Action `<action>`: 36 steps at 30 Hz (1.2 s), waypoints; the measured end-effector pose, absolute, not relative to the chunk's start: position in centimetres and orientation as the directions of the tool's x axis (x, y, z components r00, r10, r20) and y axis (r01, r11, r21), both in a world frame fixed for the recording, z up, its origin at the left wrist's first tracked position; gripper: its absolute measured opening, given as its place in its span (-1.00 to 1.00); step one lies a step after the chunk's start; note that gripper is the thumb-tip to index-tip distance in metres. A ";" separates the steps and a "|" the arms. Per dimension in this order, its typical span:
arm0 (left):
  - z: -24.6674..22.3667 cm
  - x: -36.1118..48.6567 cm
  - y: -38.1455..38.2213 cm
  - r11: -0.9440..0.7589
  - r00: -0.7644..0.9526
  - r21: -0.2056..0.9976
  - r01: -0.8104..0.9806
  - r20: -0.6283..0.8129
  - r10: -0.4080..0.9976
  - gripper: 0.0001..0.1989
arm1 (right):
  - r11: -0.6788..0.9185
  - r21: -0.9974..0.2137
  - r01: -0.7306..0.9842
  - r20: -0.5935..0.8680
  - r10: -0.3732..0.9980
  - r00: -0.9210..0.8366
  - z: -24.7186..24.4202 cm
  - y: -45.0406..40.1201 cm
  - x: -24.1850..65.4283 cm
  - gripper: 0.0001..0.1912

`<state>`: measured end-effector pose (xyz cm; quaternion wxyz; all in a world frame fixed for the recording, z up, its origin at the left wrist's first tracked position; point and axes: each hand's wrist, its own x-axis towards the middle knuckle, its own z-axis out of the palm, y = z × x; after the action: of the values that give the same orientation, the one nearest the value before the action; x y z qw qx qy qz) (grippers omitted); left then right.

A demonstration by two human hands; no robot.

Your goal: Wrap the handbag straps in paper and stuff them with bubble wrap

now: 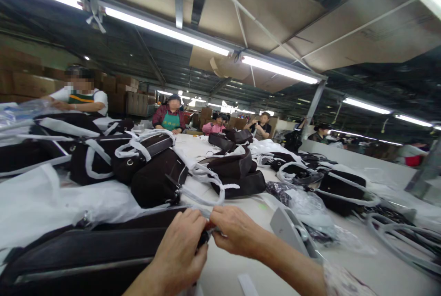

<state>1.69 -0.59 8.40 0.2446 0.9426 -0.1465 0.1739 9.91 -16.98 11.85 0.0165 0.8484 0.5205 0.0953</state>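
Note:
A long black bag (82, 252) with a pale zipper line lies on the table at the lower left. My left hand (182, 241) is closed over its right end, fingers on top and thumb in front. Close beside it, my right hand (236, 231) is closed in a pinch at the same end of the bag. What its fingertips hold is hidden between the two hands. A strip of pale wrapping (203, 212) shows just behind the fingers.
Black bags with white-wrapped handles (158, 176) are heaped behind my hands. White wrapping (62, 209) spreads at the left. A grey holder (292, 231) and clear plastic packets (310, 209) lie to the right. Several people sit across the table, one in a green apron (169, 121).

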 end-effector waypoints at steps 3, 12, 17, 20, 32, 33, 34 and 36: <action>8.1 2.1 -0.8 -0.819 0.903 0.468 -0.332 0.408 -0.133 -0.93 | -0.450 0.132 0.883 0.103 0.892 0.440 12.3 -17.0 10.0 -0.81; 7.7 2.8 -1.2 -0.776 0.896 0.521 -0.356 0.427 -0.125 -0.85 | -0.417 0.234 0.878 0.024 0.905 0.424 13.4 -16.9 9.5 -0.83; 7.7 2.0 -0.8 -0.745 0.870 0.525 -0.411 0.470 -0.149 -0.85 | -0.437 0.236 0.868 0.009 0.894 0.448 12.9 -16.7 8.8 -0.83; 7.0 2.0 -0.8 -0.774 0.853 0.478 -0.416 0.501 -0.149 -0.84 | -0.463 0.201 0.863 0.012 0.882 0.471 12.2 -16.2 8.5 -0.83; 5.6 3.5 -0.5 -0.832 0.815 0.332 -0.443 0.535 -0.220 -0.77 | -0.792 -0.425 0.439 0.208 0.386 0.899 16.3 -30.1 11.1 -0.65; 5.7 3.6 -0.3 -0.833 0.815 0.326 -0.446 0.533 -0.228 -0.76 | -0.836 -0.409 0.366 0.169 0.324 0.931 16.0 -32.2 11.1 -0.69; 5.7 3.7 -0.2 -0.833 0.816 0.322 -0.449 0.528 -0.236 -0.75 | -0.871 -0.385 0.304 0.136 0.273 0.952 15.5 -34.1 11.0 -0.73; 5.7 4.0 0.0 -0.835 0.829 0.323 -0.445 0.501 -0.249 -0.75 | -0.923 -0.338 0.185 0.095 0.163 0.982 14.1 -37.5 10.6 -0.79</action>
<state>4.02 -0.04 5.73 0.2185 0.9310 -0.1864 0.2254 10.56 -37.54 14.09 -0.1756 0.9799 0.0888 0.0324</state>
